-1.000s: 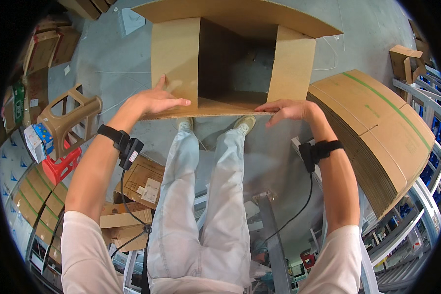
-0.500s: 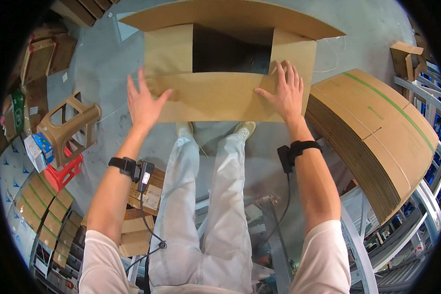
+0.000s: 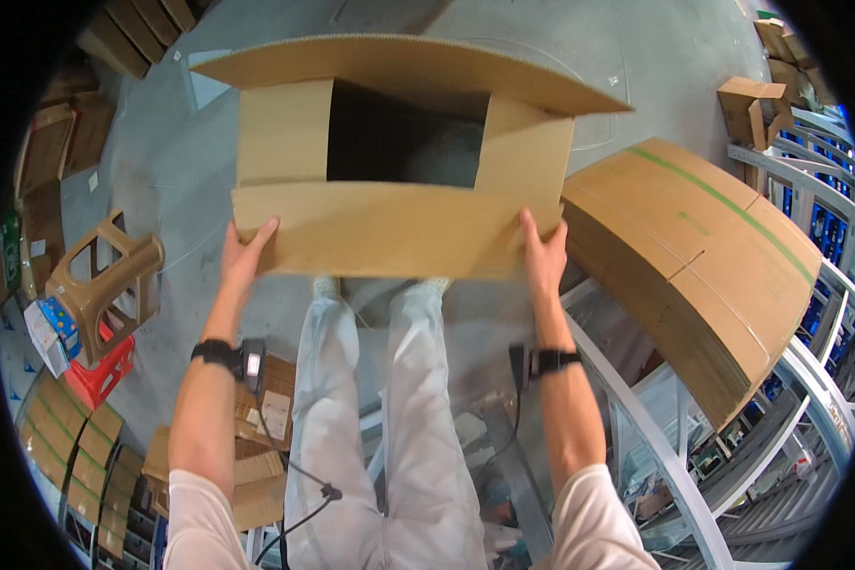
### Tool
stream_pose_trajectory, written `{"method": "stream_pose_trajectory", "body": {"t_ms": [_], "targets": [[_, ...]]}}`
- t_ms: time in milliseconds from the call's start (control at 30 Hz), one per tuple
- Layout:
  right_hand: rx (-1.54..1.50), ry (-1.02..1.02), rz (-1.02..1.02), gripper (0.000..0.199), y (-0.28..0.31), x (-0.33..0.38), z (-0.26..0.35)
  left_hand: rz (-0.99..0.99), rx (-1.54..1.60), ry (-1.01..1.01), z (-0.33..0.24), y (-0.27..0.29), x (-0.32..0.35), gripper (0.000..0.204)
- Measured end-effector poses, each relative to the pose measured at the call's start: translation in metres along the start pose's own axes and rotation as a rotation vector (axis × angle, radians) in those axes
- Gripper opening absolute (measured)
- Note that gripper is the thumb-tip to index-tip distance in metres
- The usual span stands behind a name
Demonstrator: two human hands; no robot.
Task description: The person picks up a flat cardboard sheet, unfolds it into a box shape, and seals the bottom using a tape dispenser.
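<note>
The left hand [image 3: 245,255] and the right hand [image 3: 544,255] pinch the near flap [image 3: 399,230] of the open cardboard box [image 3: 283,133], one at each end.

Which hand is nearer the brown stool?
Left. The left hand grips the left end of the carton, right of the brown stool; the right hand grips the right end, farther away.

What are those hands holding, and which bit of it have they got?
An open cardboard box, by its near panel: the left hand grips the panel's left end, the right hand its right end.
</note>
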State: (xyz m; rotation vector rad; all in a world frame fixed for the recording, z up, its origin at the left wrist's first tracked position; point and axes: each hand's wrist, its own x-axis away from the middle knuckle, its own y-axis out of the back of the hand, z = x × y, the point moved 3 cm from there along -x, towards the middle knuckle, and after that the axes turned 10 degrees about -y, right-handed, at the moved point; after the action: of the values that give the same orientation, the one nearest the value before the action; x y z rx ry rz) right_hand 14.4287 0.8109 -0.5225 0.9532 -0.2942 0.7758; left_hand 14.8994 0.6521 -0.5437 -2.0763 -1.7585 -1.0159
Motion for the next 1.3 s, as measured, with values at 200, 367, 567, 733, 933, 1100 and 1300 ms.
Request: {"method": "stream_pose_trajectory", "body": {"t_ms": [200,367,567,733,933,1100,1300], "targets": [[0.387,-0.059,-0.034,0.066,0.017,0.039,-0.041,-0.252,-0.206,-0.258,0.04,-0.009,0.03,0.085],[0.076,0.622,-0.24,0.047,0.019,0.061,0.132,-0.392,-0.426,-0.322,0.044,-0.031,0.036,0.087],[0.675,0.728,0.047,0.035,-0.078,0.029,0.257,-0.349,-0.479,-0.263,0.032,-0.033,0.034,0.084],[0.457,0.606,-0.02,0.039,-0.11,0.084,0.157,-0.305,-0.543,-0.275,0.043,-0.025,0.043,0.086],[0.702,0.674,0.063,0.066,-0.154,0.102,0.068,-0.252,-0.442,-0.332,0.038,-0.02,0.043,0.086],[0.713,0.634,0.095,0.068,-0.172,0.087,0.059,-0.261,-0.146,-0.31,0.037,-0.016,0.033,0.074],[0.748,0.675,0.051,0.068,-0.171,0.081,0.056,-0.463,-0.195,-0.309,-0.031,-0.033,-0.025,0.065]]}}
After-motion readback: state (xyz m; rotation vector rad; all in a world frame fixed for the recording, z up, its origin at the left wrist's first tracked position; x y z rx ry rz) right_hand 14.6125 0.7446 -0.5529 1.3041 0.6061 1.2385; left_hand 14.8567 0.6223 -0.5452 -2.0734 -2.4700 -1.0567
